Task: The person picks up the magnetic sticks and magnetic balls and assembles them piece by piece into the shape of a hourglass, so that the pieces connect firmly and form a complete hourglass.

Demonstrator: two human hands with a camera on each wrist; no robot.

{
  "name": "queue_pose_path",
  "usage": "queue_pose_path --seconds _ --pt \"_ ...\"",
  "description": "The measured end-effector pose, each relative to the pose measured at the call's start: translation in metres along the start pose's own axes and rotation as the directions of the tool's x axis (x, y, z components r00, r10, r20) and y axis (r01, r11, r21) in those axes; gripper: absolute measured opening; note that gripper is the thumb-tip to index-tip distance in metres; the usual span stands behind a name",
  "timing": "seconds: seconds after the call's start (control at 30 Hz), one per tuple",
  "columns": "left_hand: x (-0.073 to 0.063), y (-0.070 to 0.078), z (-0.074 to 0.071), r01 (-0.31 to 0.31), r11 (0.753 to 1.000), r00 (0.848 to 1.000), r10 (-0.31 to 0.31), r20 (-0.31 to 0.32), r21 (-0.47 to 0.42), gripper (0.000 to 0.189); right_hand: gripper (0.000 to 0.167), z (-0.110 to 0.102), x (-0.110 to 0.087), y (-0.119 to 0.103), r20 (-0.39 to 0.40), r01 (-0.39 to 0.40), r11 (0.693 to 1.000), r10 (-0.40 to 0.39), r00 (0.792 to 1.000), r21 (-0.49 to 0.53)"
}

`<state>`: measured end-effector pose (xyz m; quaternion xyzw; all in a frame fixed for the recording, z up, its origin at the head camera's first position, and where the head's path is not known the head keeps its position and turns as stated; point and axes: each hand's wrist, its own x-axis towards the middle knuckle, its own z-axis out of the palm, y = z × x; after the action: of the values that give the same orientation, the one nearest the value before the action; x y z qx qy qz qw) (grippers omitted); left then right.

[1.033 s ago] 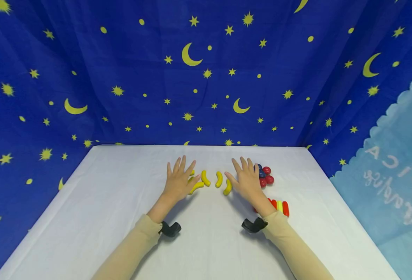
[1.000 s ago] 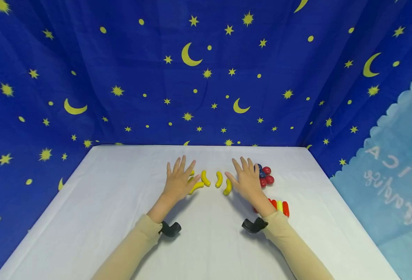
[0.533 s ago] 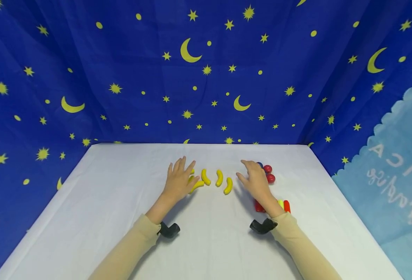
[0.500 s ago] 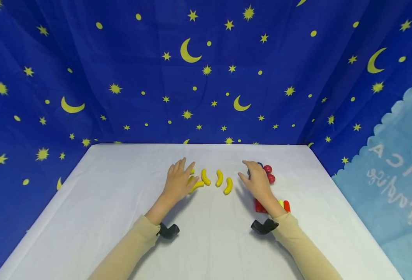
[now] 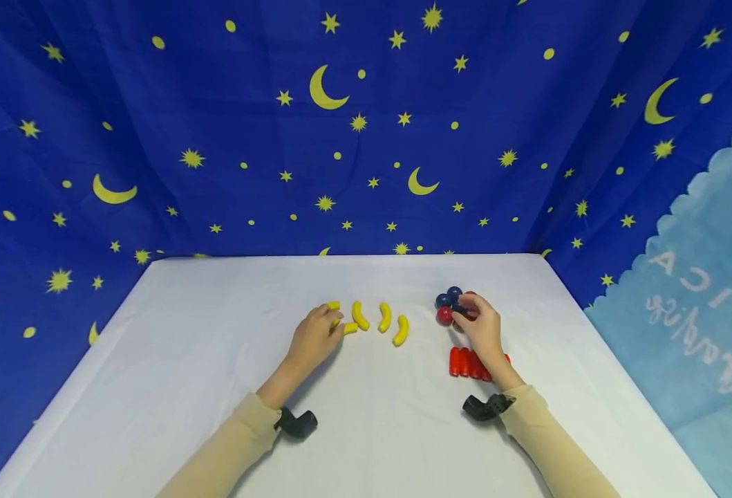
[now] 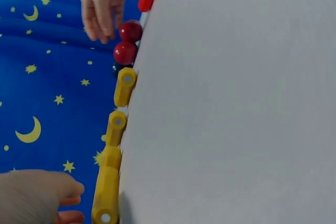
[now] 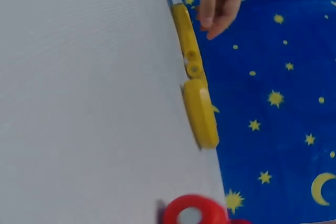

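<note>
My left hand (image 5: 316, 339) hovers over the left end of a group of small yellow toy bananas (image 5: 401, 330), its fingers loosely bent and partly covering some of them. In the right wrist view the thumb and fingers of that left hand (image 7: 219, 3) stand apart with nothing between them. My right hand (image 5: 482, 328) is over the right side of a cluster of glossy red balls (image 5: 444, 316) and dark blue balls (image 5: 455, 293), thumb and fingers curved downward. In the left wrist view this right hand (image 6: 107, 6) holds nothing, its fingers hanging beside the red balls (image 6: 125, 52).
A row of short red pieces (image 5: 465, 362) lies below the right wrist, partly hidden by it. Everything rests on a white-covered table (image 5: 216, 297). A blue curtain (image 5: 266, 138) with moons and stars rises behind, and a light-blue cloth (image 5: 701, 297) hangs at right.
My right hand has moved right and toward me, uncovering more of the balls and red pieces. The left hand's fingers, spread before, have bent. The bananas lie as before.
</note>
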<state>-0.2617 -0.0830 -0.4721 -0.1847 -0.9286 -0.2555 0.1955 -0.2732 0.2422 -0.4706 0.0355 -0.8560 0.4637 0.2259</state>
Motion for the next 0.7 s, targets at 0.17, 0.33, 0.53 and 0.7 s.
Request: queue_pose_path --seconds 0.17,0.33,0.53,0.7 --pt "-0.008 -0.004 0.005 0.015 1.0 1.0 -0.014 0.022 -0.019 0.013 0.033 0.002 -0.006 0.007 -0.016 -0.065 0.995 0.067 0.998 0.073" --pt "-0.013 -0.007 0.01 0.004 1.0 0.999 -0.004 0.033 -0.012 0.015 0.035 0.005 -0.012 0.01 0.015 -0.119 0.992 0.119 0.993 0.051" --pt "-0.016 -0.008 0.01 -0.003 0.998 0.999 0.005 0.033 -0.064 0.01 0.039 0.006 -0.015 0.009 0.05 -0.137 0.99 0.139 0.989 -0.025" --pt "-0.019 -0.008 0.007 0.053 0.987 0.996 -0.041 0.08 -0.152 0.011 0.04 0.006 -0.015 0.008 0.045 -0.148 0.988 0.15 0.988 -0.035"
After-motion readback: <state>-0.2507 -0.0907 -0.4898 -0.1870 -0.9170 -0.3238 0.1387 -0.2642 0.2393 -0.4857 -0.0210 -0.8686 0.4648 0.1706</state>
